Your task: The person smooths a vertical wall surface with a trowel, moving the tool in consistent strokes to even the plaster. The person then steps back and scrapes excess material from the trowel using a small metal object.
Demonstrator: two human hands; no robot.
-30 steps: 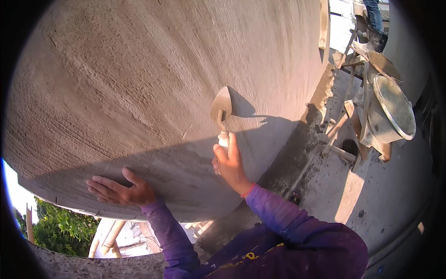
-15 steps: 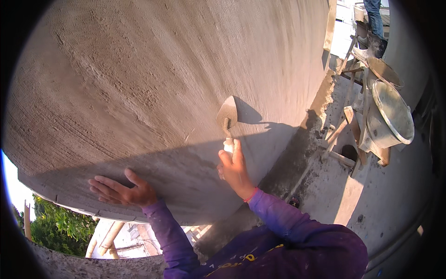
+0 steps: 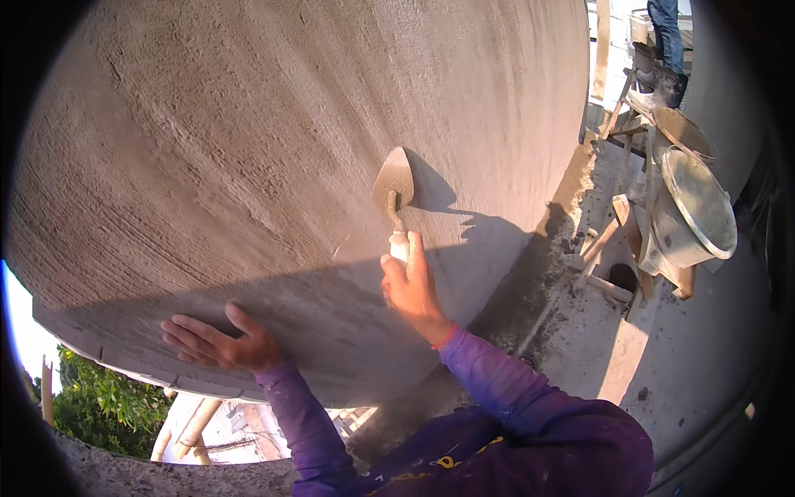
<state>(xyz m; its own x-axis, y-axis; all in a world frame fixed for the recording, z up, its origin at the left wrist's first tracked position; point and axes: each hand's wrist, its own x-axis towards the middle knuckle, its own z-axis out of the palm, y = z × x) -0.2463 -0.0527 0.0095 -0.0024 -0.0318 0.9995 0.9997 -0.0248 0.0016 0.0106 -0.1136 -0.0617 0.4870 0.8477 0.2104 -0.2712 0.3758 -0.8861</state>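
My right hand [image 3: 411,286] is closed round the pale handle of a trowel [image 3: 393,180]. Its mortar-smeared, pointed blade is up against or just off the large plastered wall [image 3: 273,157], and throws a shadow to its right. I cannot tell whether the blade touches. My left hand [image 3: 224,341] has its fingers stretched out and thumb spread, at the shaded lower part of the wall, holding nothing. The wall is grey-brown, rougher with streaks on the left and smoother on the right.
At the right, a whitish bucket [image 3: 694,207] and a round mortar-coated pan [image 3: 686,132] rest on a wooden stand [image 3: 629,224]. Another person's leg [image 3: 667,37] shows beyond them. A stained concrete ledge [image 3: 513,302] runs along the wall's foot. Green leaves [image 3: 108,398] and poles are at lower left.
My right hand has moved the trowel up and slightly left along the wall, and its shadow has shifted too. My left hand has barely moved.
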